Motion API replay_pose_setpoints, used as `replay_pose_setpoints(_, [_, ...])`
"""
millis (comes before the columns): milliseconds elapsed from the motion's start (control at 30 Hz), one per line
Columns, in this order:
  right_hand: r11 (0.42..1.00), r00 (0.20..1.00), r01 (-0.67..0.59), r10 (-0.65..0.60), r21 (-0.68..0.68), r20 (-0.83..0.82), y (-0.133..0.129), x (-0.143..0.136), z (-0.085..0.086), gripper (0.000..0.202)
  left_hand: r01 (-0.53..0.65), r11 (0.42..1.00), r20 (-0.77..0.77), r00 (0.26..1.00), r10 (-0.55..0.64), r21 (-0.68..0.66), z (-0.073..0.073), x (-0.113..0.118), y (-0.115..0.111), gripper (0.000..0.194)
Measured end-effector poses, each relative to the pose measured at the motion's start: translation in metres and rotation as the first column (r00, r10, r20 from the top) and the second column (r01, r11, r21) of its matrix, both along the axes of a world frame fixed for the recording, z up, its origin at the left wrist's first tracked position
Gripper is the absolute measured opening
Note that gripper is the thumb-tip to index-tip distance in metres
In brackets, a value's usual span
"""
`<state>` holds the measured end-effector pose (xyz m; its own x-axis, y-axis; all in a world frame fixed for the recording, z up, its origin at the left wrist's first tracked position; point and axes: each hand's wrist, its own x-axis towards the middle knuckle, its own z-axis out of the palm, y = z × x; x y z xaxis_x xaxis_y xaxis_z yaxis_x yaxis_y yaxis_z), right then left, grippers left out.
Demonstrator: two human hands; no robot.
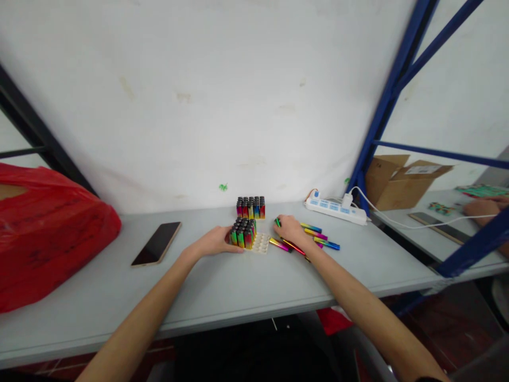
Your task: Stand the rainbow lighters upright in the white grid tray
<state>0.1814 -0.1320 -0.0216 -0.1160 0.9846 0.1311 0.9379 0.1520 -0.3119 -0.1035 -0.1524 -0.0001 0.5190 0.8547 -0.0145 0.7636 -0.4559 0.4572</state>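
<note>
A white holed tray [261,244] lies on the table, its left part filled with upright, shiny, rainbow-coloured tubes [243,233] with black tops. My left hand [217,241] is closed around the tray's left side, thumb along the front. The tray's right part shows open holes. Just right of it, my right hand [289,229] is closed on a green tube [277,222], whose dark end pokes out past the fingers. Several loose tubes [326,243] lie around and beneath the right hand, partly hidden by it.
Behind the tray stands a second block of upright tubes [251,207]. A phone [157,244] and a red plastic bag [51,233] are at left. At right are a white power strip [337,208], a blue metal frame [382,116], a cardboard box [401,183] and another person's hand [483,209].
</note>
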Motion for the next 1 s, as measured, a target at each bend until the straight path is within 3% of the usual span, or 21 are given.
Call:
replay_pose_setpoints(67, [0.997,0.99,-0.044,0.052,0.068,-0.132,0.005,0.004,-0.002,0.025,0.001,1.0,0.005,1.0,-0.001,0.001,0.001,0.0,0.0,0.067])
replay_pose_setpoints(133, [0.986,0.926,-0.099,0.141,0.136,-0.351,0.008,0.007,-0.003,0.026,0.013,1.0,0.014,1.0,-0.013,-0.001,0.001,0.0,-0.001,0.067])
replay_pose_setpoints(233, [0.972,0.651,-0.189,0.229,0.138,-0.724,0.005,0.005,0.0,0.032,0.026,1.0,0.012,1.0,-0.026,-0.005,0.002,0.0,0.0,0.067])
replay_pose_setpoints(300, [0.957,0.461,-0.278,0.211,0.086,-0.862,-0.001,0.0,0.004,0.035,0.032,0.999,0.007,0.999,-0.032,-0.013,0.003,-0.001,0.001,0.067])
replay_pose_setpoints(400, [0.928,0.355,-0.373,0.161,0.018,-0.921,-0.009,-0.009,0.008,0.036,0.044,0.999,0.014,0.999,-0.044,-0.032,0.003,-0.003,0.001,0.066])
replay_pose_setpoints(500, [0.948,0.403,-0.319,0.146,0.011,-0.903,-0.011,-0.016,0.008,0.04,0.039,0.998,0.027,0.999,-0.038,-0.042,0.004,-0.003,0.001,0.065])
replay_pose_setpoints(600, [0.98,0.515,-0.176,0.169,0.089,-0.84,-0.011,-0.018,0.007,0.049,0.033,0.998,0.039,0.999,-0.031,-0.053,0.004,-0.003,0.001,0.065])
replay_pose_setpoints(767, [0.972,0.704,-0.021,0.181,0.235,-0.687,-0.012,-0.018,0.006,0.055,0.034,0.998,0.042,0.999,-0.032,-0.056,0.005,-0.002,0.0,0.065])
replay_pose_setpoints(900, [0.958,0.758,0.036,0.161,0.286,-0.633,-0.015,-0.02,0.004,0.046,0.027,0.998,0.032,0.999,-0.025,-0.051,0.006,-0.002,-0.001,0.065])
replay_pose_setpoints(1000, [0.947,0.782,-0.005,0.203,0.321,-0.589,-0.022,-0.025,0.007,0.043,0.03,0.997,0.042,0.999,-0.027,-0.065,0.006,-0.002,-0.001,0.065])
